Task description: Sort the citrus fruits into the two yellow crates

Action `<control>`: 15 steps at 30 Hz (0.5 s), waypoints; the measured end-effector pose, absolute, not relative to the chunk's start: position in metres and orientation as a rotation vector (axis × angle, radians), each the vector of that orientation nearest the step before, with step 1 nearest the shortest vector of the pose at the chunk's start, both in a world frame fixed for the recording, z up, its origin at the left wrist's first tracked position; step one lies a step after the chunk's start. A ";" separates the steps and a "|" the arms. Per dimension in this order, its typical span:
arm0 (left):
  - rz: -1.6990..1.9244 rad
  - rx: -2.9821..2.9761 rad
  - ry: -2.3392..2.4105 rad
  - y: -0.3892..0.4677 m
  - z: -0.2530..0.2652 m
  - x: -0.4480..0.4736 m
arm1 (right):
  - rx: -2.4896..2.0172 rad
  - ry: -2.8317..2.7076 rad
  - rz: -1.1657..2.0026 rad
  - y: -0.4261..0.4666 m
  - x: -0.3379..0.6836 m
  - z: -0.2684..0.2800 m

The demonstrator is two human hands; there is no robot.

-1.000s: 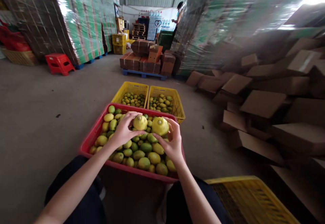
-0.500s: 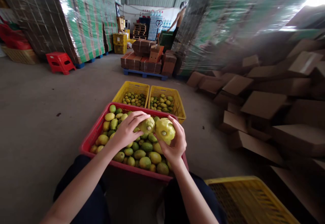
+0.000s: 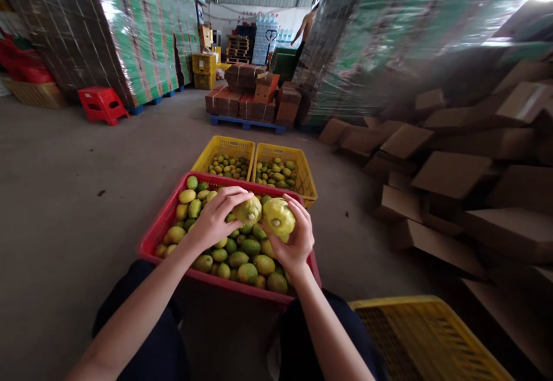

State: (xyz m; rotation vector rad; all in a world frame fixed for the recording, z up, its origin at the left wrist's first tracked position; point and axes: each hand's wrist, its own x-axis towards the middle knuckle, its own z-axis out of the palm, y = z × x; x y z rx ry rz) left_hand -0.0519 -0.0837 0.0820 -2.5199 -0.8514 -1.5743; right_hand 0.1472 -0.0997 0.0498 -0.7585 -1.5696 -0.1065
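Observation:
Both hands are raised over a red crate (image 3: pixel 152 232) full of green and yellow lemons (image 3: pixel 238 259). My left hand (image 3: pixel 219 215) is closed around a greenish-yellow lemon (image 3: pixel 250 212), its blunt tip facing me. In my right hand (image 3: pixel 299 237) is a larger, bumpy yellow lemon (image 3: pixel 277 218), held between the thumb and the fingers. The two held fruits are side by side, with only a thin gap at most between them. Part of the crate's contents is hidden behind my hands.
Two yellow crates (image 3: pixel 305 169) with more lemons stand behind the red one. Another yellow crate (image 3: pixel 401 301) is at lower right. Cardboard boxes (image 3: pixel 451 173) pile up on the right. A red stool (image 3: pixel 102 104), a loaded blue pallet (image 3: pixel 248 124) and a person (image 3: pixel 307 25) are farther back.
My hands and the two lemons have shifted very slightly left and up. Both grips stay the same. The person at the back has moved a little.

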 end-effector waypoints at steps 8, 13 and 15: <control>-1.544 -2.591 -0.912 -0.082 0.079 -0.054 | -0.807 -1.568 -0.016 -0.099 0.144 0.050; -1.553 -2.615 -1.011 -0.077 0.075 -0.053 | -0.863 -1.559 0.101 -0.097 0.143 0.048; -1.560 -2.629 -1.048 -0.075 0.072 -0.052 | -0.906 -1.547 0.196 -0.095 0.143 0.046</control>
